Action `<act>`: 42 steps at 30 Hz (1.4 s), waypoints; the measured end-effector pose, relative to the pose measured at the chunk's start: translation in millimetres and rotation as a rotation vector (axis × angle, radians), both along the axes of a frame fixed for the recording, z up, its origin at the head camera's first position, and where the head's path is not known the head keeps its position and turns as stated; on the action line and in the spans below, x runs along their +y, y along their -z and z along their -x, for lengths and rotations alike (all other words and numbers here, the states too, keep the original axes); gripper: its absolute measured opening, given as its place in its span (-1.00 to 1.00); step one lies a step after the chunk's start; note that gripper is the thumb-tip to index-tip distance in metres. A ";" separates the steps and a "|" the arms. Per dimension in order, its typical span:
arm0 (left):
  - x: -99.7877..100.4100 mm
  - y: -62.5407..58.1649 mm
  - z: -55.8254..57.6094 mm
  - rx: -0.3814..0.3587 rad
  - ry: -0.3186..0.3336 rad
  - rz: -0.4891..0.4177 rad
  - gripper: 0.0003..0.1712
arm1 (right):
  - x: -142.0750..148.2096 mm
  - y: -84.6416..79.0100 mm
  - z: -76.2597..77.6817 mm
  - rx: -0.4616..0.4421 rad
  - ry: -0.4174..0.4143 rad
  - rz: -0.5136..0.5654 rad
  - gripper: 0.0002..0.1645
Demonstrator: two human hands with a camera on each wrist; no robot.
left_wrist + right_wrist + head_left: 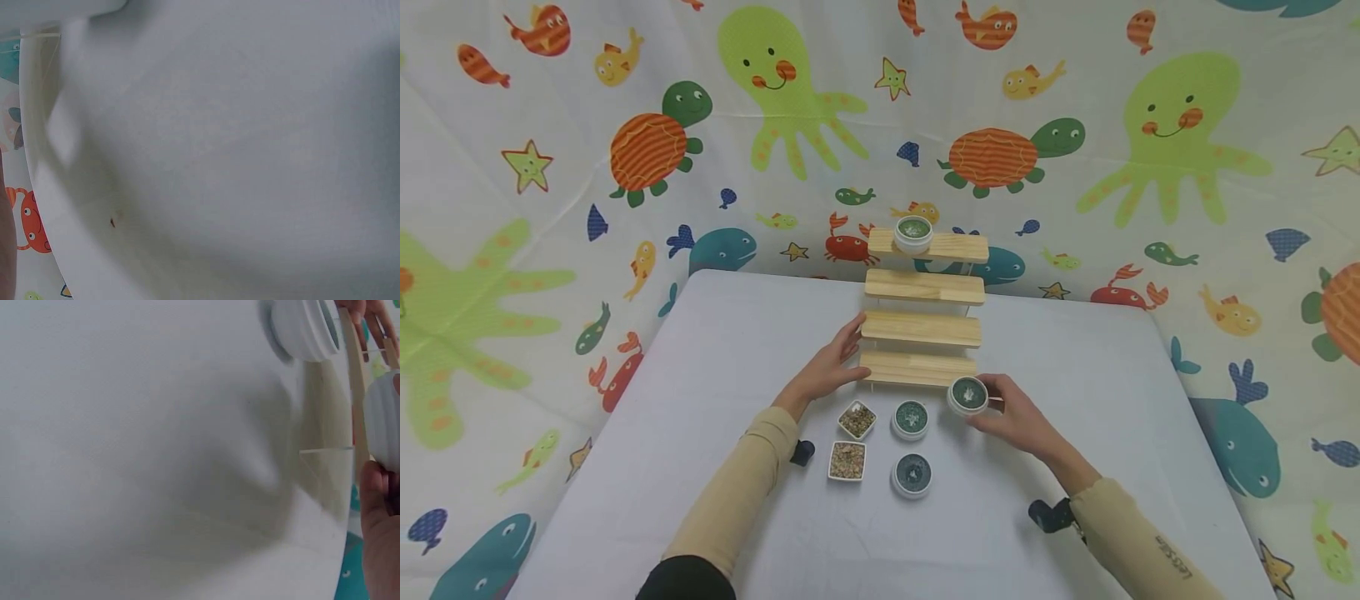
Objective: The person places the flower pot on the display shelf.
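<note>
A four-tier wooden stand (921, 328) has pale boards on clear supports. My left hand (826, 369) holds its left side, thumb by the lowest board and fingers by the board above. My right hand (1017, 415) pinches a round white jar (967, 396) with a dark green top, held in front of the lowest board's right end. In the right wrist view the ribbed side of this jar (382, 422) shows above my thumb. Another such jar (913, 234) sits on the top board toward the left. The left wrist view shows mostly tablecloth.
Two similar round jars, one nearer the stand (911, 419) and one nearer me (912, 475), stand on the white table (737, 333). Left of them are two small square dishes of grainy bits, one turned diagonally (857, 420) and one straight (847, 461). A sea-animal curtain (850, 125) hangs behind.
</note>
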State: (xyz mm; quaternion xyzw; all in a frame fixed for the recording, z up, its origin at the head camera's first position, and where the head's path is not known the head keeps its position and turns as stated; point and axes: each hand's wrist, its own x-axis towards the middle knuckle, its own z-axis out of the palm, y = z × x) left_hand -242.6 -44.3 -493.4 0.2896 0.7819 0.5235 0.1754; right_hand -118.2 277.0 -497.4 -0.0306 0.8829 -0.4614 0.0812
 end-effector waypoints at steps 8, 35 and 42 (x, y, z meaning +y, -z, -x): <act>0.0 0.0 0.3 0.001 -0.001 0.009 0.08 | -1.6 -6.2 4.7 -0.024 0.015 0.024 -0.15; -1.0 0.4 0.8 0.022 0.016 -0.011 0.07 | -8.0 -37.2 28.6 -0.015 0.117 0.068 -0.03; -1.2 0.5 0.9 0.014 0.018 -0.016 0.07 | -7.3 -46.0 36.9 -0.026 0.129 0.087 -0.08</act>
